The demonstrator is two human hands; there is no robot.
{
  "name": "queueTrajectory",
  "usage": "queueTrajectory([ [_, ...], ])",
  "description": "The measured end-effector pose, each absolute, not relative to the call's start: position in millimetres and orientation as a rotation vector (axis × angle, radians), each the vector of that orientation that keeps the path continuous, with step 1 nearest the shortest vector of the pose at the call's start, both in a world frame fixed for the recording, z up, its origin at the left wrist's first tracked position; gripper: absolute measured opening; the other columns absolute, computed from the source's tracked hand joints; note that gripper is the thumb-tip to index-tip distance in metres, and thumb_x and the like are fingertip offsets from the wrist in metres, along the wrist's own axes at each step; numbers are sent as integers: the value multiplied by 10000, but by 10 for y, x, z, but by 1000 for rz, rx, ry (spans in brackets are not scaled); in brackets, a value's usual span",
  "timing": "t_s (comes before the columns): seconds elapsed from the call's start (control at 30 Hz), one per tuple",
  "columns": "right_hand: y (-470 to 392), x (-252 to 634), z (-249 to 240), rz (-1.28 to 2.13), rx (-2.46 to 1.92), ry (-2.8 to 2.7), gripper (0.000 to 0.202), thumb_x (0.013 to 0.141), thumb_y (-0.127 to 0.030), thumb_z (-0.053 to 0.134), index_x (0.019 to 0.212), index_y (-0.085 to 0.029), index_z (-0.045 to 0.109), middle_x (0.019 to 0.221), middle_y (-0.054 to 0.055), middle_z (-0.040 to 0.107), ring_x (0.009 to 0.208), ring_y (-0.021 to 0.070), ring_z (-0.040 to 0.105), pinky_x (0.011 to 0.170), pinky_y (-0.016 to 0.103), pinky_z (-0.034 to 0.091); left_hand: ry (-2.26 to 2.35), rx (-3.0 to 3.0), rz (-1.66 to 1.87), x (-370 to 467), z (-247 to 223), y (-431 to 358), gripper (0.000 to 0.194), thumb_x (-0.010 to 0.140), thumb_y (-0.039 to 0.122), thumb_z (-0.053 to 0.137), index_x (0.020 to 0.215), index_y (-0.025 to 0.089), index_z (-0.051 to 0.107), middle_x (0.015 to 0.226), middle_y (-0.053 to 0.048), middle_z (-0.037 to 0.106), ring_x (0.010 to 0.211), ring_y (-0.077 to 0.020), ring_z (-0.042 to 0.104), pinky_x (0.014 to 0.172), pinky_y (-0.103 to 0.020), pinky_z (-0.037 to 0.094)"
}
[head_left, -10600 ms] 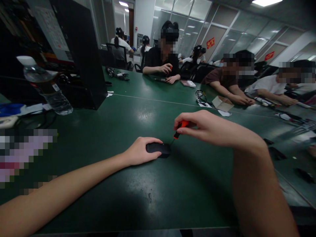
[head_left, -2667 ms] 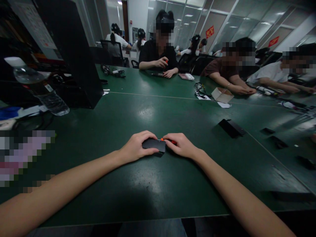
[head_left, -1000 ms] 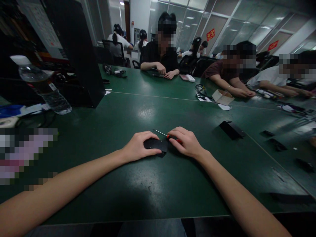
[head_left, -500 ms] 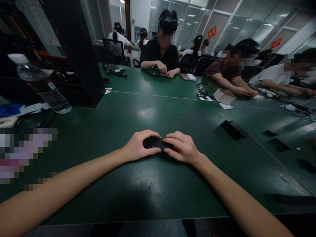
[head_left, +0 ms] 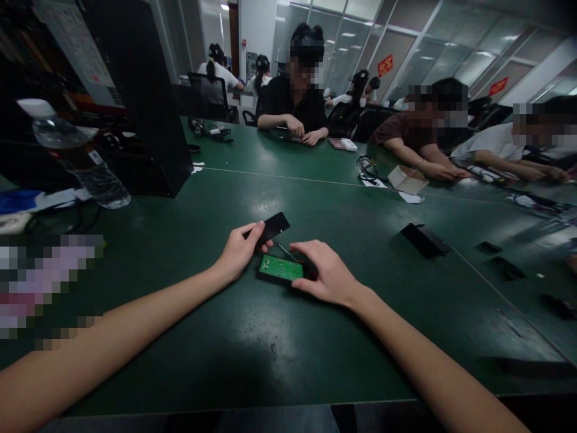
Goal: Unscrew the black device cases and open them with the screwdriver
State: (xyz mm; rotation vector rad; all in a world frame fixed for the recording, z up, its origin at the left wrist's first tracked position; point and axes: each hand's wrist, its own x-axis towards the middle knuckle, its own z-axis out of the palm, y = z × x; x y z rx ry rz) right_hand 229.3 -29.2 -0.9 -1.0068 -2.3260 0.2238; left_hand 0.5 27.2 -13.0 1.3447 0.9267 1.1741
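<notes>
My left hand (head_left: 241, 249) pinches a flat black cover (head_left: 274, 228) between thumb and fingers, raised just behind a small black case. Inside the case, a green circuit board (head_left: 283, 269) faces up. My right hand (head_left: 327, 270) is curled around the right end of the case, its thumb at the near edge. A thin metal rod (head_left: 287, 251), like a screwdriver shaft, slants above the board toward my right fingers; something red shows beneath them. The cover and the case are apart.
A water bottle (head_left: 79, 153) leans at the left beside a tall black cabinet (head_left: 144, 108). A black box-like part (head_left: 425, 240) lies to the right on the green table (head_left: 216, 361). Farther back are an open carton (head_left: 407, 179), cables (head_left: 368, 168) and several people seated.
The black cover has come off the case and moved up and left in my left hand, exposing the green board. The metal rod now shows by my right hand.
</notes>
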Motion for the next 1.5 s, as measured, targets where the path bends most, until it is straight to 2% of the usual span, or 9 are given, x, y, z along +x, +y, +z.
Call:
queueTrajectory([
  [0.23, -523, 1975, 61, 144, -1008, -2496, 472, 987, -406, 569, 1383, -154, 523, 1209, 160, 690, 1062, 279, 631, 929, 480, 486, 890, 1326, 1126, 13, -138, 281, 489, 926, 597, 595, 851, 121, 683, 735, -45, 699, 590, -119, 582, 611, -237, 472],
  [0.47, -809, 2320, 319, -11, -1080, -2242, 514, 934, -306, 646, 1424, -234, 509, 1205, 111, 701, 1059, 251, 664, 897, 413, 523, 824, 1324, 1097, 12, -163, 296, 430, 944, 538, 593, 906, 119, 682, 807, -74, 738, 613, -132, 640, 615, -251, 496],
  [0.7, -1271, 4097, -33, -561, -1935, -1660, 590, 892, -620, 534, 1275, -185, 640, 1133, 178, 713, 1011, 372, 693, 831, 509, 558, 808, 1320, 990, 16, -118, 266, 356, 894, 451, 678, 969, 103, 696, 610, -26, 684, 540, -133, 647, 580, -238, 492],
  [0.87, -1425, 4911, -256, -420, -2302, -1418, 523, 780, -714, 508, 1031, -284, 668, 802, 120, 661, 747, 392, 672, 583, 516, 511, 773, 1369, 896, 21, -126, 230, 322, 877, 421, 701, 972, 113, 684, 587, -10, 676, 530, -133, 656, 556, -225, 465],
  [0.93, -1443, 4917, -282, -418, -2274, -1424, 518, 787, -691, 507, 1032, -262, 662, 864, 142, 673, 825, 406, 678, 641, 541, 523, 757, 1388, 882, 19, -130, 228, 314, 885, 404, 693, 1010, 116, 675, 599, -7, 683, 546, -136, 663, 580, -232, 477],
  [1.07, -1398, 4552, -227, -746, -2066, -1426, 507, 894, -589, 492, 1194, -208, 642, 1243, 194, 649, 1241, 433, 575, 980, 641, 452, 727, 1421, 870, 11, -128, 233, 291, 889, 306, 674, 1114, 123, 649, 665, -6, 712, 623, -136, 683, 670, -253, 506],
  [1.13, -1302, 4239, -134, -621, -1943, -1497, 467, 922, -537, 530, 1244, -213, 623, 1275, 176, 645, 1237, 386, 593, 1018, 594, 462, 712, 1447, 859, 10, -127, 229, 287, 877, 236, 665, 1141, 127, 638, 679, -1, 718, 666, -136, 691, 718, -262, 512],
  [1.3, -800, 3156, 192, 258, -1501, -1778, 381, 975, -459, 533, 1286, -244, 580, 1286, 118, 643, 1125, 256, 655, 947, 452, 542, 696, 1473, 820, 20, -126, 181, 196, 851, 199, 680, 1029, 135, 632, 743, -20, 738, 740, -152, 720, 767, -287, 528],
  [1.5, -305, 2043, 188, 900, -1189, -1859, 275, 998, -468, 503, 1024, -204, 576, 1108, 82, 689, 843, 167, 668, 796, 356, 546, 694, 1476, 831, 24, -130, 137, 191, 838, 269, 733, 955, 139, 655, 824, -41, 748, 784, -176, 741, 758, -292, 557],
])
